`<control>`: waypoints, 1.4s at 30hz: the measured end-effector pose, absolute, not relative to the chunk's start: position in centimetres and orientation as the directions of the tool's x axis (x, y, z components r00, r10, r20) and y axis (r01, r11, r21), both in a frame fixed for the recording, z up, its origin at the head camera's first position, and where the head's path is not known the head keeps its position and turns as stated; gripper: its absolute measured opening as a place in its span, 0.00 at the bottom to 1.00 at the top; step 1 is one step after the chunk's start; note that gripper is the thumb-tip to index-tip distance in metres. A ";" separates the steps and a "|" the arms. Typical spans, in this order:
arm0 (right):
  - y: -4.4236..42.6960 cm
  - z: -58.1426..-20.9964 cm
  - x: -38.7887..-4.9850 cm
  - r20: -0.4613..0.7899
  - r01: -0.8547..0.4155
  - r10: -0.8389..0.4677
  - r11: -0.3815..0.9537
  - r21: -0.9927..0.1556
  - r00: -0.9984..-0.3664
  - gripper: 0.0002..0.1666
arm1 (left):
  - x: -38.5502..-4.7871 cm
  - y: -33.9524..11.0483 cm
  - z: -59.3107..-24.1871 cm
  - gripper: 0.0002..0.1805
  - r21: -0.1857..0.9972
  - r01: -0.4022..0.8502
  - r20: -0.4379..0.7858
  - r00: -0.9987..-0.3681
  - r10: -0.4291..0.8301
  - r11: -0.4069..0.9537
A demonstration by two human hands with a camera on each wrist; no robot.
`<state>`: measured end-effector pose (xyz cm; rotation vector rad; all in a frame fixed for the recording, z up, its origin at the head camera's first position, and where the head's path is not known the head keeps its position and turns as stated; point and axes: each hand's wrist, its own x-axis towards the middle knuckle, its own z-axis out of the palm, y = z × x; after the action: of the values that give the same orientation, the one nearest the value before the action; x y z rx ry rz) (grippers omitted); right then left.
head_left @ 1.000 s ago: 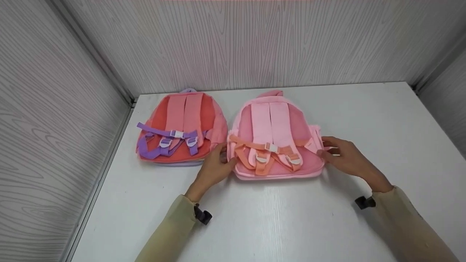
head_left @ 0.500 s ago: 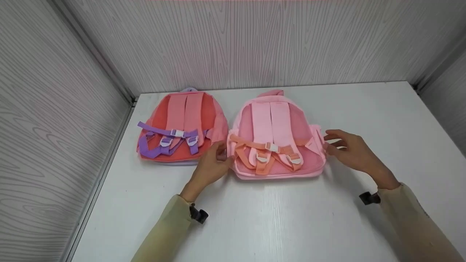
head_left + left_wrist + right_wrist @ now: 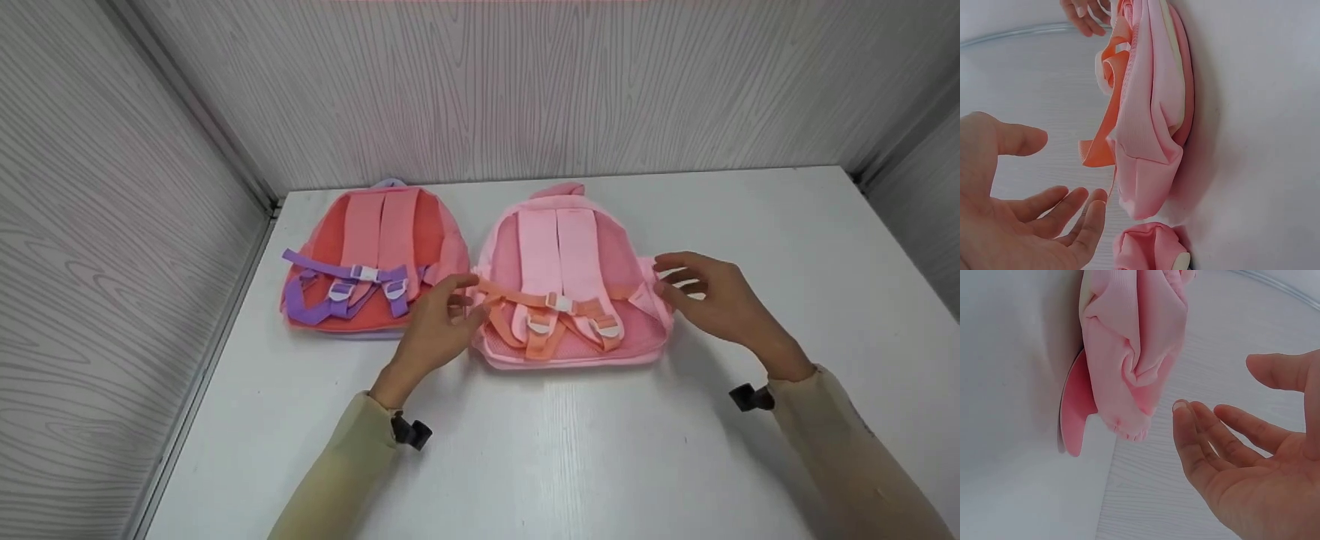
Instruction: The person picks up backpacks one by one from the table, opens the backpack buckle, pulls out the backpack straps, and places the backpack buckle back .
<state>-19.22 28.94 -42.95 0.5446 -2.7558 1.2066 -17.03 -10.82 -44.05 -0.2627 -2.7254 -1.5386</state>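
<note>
pink backpack [image 3: 576, 259] centre on the bench [image 3: 570, 457], left grip [image 3: 435, 326] at its 9 o'clock, right grip [image 3: 712, 300] at 3, both loosely spread. light, squashy, i'd guess: scoop both side pockets [image 3: 1144, 183].

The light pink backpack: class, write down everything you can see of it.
The light pink fabric backpack lies on the white table beside a coral fabric backpack, mesh-like back panel up, top loop at the far end. Two wide pink shoulder straps lie side by side; orange webbing with white plastic-looking buckles crosses the lower part. The right hand is apart from it; whether the left hand touches the webbing is unclear.
</note>
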 end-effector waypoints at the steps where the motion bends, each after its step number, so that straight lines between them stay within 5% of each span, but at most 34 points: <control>1: 28.8 -43.0 -19.3 0.220 -0.359 -0.292 0.620 -0.697 -0.931 0.24 | -17.1 -10.6 -44.0 0.26 0.843 0.176 0.111 -0.982 0.155 0.508; 8: 28.0 -43.3 -19.4 0.252 -0.396 -0.313 0.596 -0.698 -0.916 0.24 | -17.4 -9.4 -44.0 0.26 0.801 0.339 0.244 -0.937 0.249 0.494; 42: 22.6 -44.9 -20.0 0.283 -0.486 -0.417 0.539 -0.688 -0.864 0.25 | -19.5 -5.8 -44.0 0.26 0.683 0.451 0.200 -0.872 0.447 0.575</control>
<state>-19.97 22.59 -44.88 0.7880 -2.6808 1.2394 -19.49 -5.79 -43.96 -0.7934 -2.7828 -1.2087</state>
